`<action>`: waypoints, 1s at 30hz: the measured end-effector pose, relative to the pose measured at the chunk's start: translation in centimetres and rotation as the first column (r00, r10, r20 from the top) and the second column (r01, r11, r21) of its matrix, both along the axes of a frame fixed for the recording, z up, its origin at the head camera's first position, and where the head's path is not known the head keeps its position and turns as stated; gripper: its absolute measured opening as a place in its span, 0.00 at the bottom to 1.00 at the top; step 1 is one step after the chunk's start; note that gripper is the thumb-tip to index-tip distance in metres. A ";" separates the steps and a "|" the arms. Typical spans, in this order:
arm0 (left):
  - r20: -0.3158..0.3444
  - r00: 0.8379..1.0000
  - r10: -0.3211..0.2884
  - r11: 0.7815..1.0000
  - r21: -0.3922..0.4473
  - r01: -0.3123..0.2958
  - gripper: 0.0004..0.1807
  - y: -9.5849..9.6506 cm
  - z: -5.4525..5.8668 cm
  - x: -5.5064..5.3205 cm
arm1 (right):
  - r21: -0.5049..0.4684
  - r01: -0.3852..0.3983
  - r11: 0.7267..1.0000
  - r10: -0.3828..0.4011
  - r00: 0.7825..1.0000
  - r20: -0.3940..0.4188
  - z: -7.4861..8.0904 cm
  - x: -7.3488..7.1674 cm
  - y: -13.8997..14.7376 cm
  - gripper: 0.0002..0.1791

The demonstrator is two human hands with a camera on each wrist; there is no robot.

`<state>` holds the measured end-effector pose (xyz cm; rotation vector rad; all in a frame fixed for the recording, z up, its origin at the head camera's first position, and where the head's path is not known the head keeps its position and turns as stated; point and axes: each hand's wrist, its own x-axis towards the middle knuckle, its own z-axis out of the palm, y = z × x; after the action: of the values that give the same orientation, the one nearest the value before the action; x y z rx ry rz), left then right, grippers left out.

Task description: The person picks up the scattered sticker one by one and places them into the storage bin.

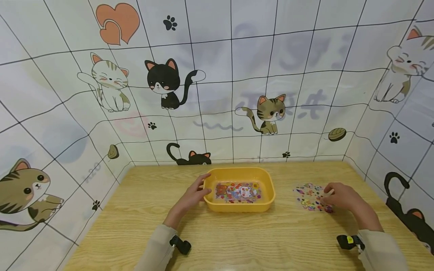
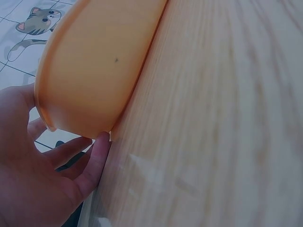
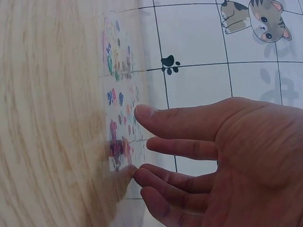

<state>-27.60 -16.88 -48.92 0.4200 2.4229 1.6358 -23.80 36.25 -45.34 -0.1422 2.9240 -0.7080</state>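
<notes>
A yellow plastic tray [image 1: 239, 208] sits on the table, with a colourful sheet of cartoon bear stickers [image 1: 237, 192] lying inside it. My left hand [image 1: 192, 195] grips the tray's left end, the thumb at the rim and other fingers against the outer wall, as the left wrist view shows. To the right of the tray lies a clear sheet with many small coloured stickers [image 1: 309, 197]. Over its right edge hovers my right hand [image 1: 342, 196], fingers loosely bent and thumb apart. Nothing shows between them; whether a fingertip touches the sheet I cannot tell.
The wooden table [image 1: 237, 241] runs back to a white tiled-pattern wall covering [image 1: 217, 90] printed with cats and paws. Similar covering closes in both sides. Each wrist wears a black strap with a small device, such as the right strap [image 1: 349, 241].
</notes>
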 end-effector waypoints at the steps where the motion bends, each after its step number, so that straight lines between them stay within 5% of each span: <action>1: -0.001 1.000 0.000 1.000 -0.001 0.000 0.33 0.0 0.0 0.0 | 0.004 0.007 1.000 -0.007 1.000 0.005 -0.1 0.0 0.1 0.29; 15: 0.003 1.000 0.008 1.000 0.004 -0.008 0.33 0.0 0.1 0.0 | 0.092 0.055 0.994 -0.057 0.998 0.016 -0.7 -0.3 1.1 0.47; 30: 0.007 1.000 0.022 1.000 0.004 -0.022 0.33 0.1 0.0 -0.1 | 0.055 0.076 0.996 -0.078 0.996 0.032 -0.6 -0.2 0.5 0.39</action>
<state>-27.73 -16.76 -48.91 0.3896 2.4280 1.6485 -23.96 36.72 -45.90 -0.0124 2.9258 -0.6359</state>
